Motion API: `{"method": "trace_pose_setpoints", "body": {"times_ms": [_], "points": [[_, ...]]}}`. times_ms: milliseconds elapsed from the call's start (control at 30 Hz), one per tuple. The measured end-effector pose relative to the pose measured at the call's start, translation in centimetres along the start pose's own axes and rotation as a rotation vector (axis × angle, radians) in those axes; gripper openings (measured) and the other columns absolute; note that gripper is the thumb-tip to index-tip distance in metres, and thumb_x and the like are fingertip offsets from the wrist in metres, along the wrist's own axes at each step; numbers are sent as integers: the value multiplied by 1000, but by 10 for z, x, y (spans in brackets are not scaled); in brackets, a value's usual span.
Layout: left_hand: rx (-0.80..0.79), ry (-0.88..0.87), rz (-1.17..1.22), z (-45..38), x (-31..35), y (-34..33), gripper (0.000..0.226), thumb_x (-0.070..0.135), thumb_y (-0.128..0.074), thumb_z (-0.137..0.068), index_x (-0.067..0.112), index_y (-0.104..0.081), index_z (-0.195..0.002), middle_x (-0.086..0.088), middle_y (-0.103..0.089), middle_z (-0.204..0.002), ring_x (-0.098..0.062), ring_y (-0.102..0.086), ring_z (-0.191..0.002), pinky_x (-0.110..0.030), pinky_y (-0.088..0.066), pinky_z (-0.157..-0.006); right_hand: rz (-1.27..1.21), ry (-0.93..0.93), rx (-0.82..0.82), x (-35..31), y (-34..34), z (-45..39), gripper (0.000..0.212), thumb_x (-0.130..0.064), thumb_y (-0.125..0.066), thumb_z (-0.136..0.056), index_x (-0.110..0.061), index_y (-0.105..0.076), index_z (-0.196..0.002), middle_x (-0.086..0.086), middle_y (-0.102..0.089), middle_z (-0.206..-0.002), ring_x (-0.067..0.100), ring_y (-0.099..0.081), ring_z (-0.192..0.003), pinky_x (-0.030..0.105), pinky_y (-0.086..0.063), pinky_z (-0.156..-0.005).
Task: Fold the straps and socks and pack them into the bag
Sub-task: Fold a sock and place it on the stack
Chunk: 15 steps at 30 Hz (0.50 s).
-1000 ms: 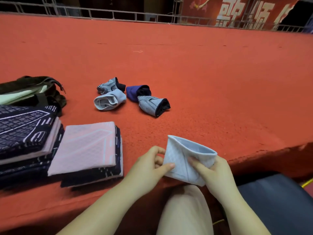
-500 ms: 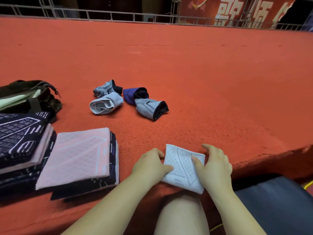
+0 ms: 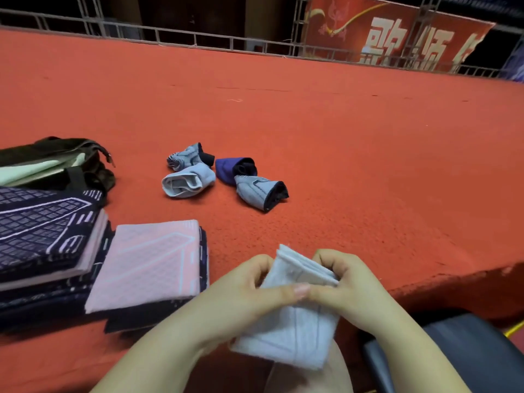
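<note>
A pale grey-white sock (image 3: 292, 333) is held just above the near edge of the red carpeted platform (image 3: 312, 131). My left hand (image 3: 243, 290) and my right hand (image 3: 348, 285) both pinch its upper folded part, thumbs meeting over the cloth, while its lower half hangs toward my lap. Several rolled socks lie further out: a light blue one (image 3: 187, 181), a striped grey one (image 3: 188, 156), a purple one (image 3: 229, 168) and a grey-and-black one (image 3: 259, 191). A dark olive bag (image 3: 65, 157) sits open at the far left.
Two stacks of folded cloth lie at the left: a pink-topped one (image 3: 147, 262) and a dark navy patterned one (image 3: 39, 231). A metal railing (image 3: 198, 38) and a red banner (image 3: 397, 35) line the far edge. A dark seat (image 3: 459, 353) is at lower right.
The sock was pressed flat on the platform edge half a second ago; both hands have since lifted it and folded its upper part over, thumbs now meeting on top.
</note>
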<state>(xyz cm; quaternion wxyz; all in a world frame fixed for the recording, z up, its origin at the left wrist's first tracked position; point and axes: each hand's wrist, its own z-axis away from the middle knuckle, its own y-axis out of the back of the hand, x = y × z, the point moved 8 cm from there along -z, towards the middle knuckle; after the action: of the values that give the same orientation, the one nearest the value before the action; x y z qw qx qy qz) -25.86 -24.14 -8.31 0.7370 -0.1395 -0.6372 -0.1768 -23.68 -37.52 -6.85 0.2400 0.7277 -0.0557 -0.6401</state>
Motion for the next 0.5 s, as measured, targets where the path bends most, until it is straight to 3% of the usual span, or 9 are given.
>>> {"method": "trace_pose_setpoints", "body": {"times_ms": [67,167,267,333,433,500], "points": [[63,-70,-10,11,15,16,46,50,-78,-59,22,-64,-92,7,-71,-89,-7,-65,-84,-27,-50,-79,63,54,-34,-25,-13,-2,39,-51,-74,-49,-22,-50,-58,-12,-44,-51,0,-36,-50,17,-28,-48],[333,-224,-102,28,41,52,29,37,-79,-73,20,-56,-69,13,-54,-61,-3,-47,-59,-16,-38,-55,66,131,16,-58,-26,-10,41,-40,-84,-52,-20,-51,-66,-13,-49,-55,0,-40,-53,17,-32,-49],[648,-283,38,51,46,90,23,28,-69,-81,16,-51,-72,8,-51,-59,-7,-46,-58,-23,-37,-54,-158,39,32,-63,-41,-24,47,-25,-89,-55,-15,-60,-91,-4,-72,-78,9,-64,-70,28,-52,-68],[795,-277,217,64,38,112,20,26,-67,-83,15,-51,-77,-1,-56,-67,-15,-52,-64,-29,-40,-55,-311,-60,-32,-61,-60,-30,49,-21,-81,-60,-9,-58,-102,10,-74,-85,19,-69,-75,36,-55,-70],[868,-246,303,79,32,133,17,17,-67,-84,17,-50,-84,-6,-58,-74,-18,-54,-63,-30,-41,-54,-465,-165,-105,-61,-85,-40,52,-15,-77,-63,-9,-56,-111,9,-72,-88,21,-67,-75,32,-55,-62],[845,-239,223,87,35,143,26,8,-68,-83,23,-48,-91,-2,-61,-73,-13,-56,-62,-30,-43,-57,-489,-200,-18,-61,-85,-53,58,-10,-82,-66,-11,-55,-117,10,-68,-91,22,-65,-77,33,-53,-62]]}}
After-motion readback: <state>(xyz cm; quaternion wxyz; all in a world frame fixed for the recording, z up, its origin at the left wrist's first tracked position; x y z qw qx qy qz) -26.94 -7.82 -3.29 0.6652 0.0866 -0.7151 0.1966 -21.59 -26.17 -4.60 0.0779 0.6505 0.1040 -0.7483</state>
